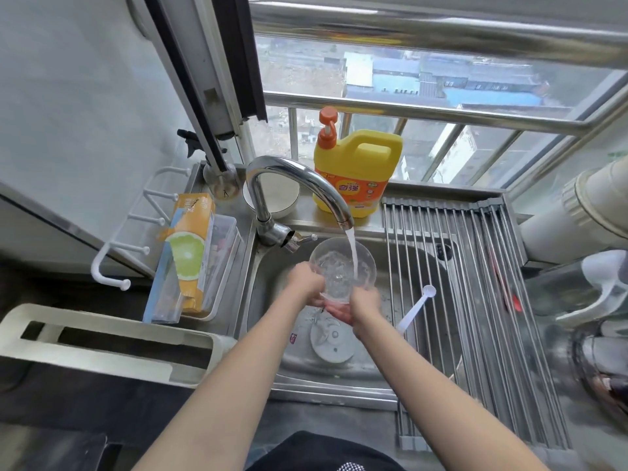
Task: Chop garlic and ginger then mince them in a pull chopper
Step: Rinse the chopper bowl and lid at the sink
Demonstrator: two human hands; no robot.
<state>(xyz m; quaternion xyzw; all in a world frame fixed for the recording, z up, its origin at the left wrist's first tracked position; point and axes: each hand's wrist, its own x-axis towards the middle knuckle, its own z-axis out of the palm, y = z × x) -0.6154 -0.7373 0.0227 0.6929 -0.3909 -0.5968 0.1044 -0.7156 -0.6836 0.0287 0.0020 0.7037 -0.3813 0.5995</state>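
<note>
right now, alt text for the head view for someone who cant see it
Both hands, left hand and right hand, hold a clear plastic bowl under water running from the tap over a steel sink. A grey lid lies in the sink below, a white spoon rests on the drying rack.

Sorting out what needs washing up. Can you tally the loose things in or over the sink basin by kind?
Clear chopper bowl, held under the tap by the left hand and right hand: 1
Round grey chopper lid, on the sink floor: 1
White plastic spoon, leaning at the rack's edge: 1
Total: 3
</note>
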